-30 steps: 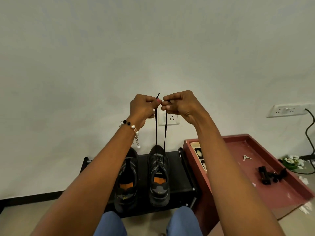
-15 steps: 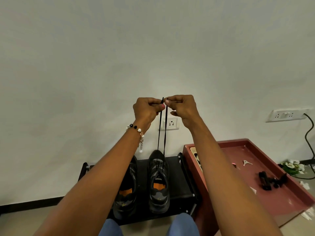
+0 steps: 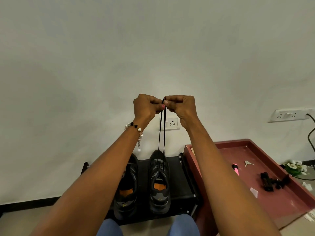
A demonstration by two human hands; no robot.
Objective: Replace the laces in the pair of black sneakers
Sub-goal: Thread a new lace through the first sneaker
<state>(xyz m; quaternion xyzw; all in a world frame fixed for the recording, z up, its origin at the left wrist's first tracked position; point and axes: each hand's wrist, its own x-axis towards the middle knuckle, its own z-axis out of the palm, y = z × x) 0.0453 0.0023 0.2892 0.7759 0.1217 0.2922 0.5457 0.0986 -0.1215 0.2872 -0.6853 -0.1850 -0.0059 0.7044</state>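
Knees in blue jeans nearest. Two black sneakers sit side by side on a low black rack. Black lace runs taut, both strands up from the right-side sneaker. Left hand and right hand each pinch the lace ends, fingertips touching. White wall socket behind.

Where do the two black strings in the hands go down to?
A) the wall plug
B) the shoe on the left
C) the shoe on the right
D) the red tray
C: both strands of the lace drop from the pinching hands into the right sneaker.
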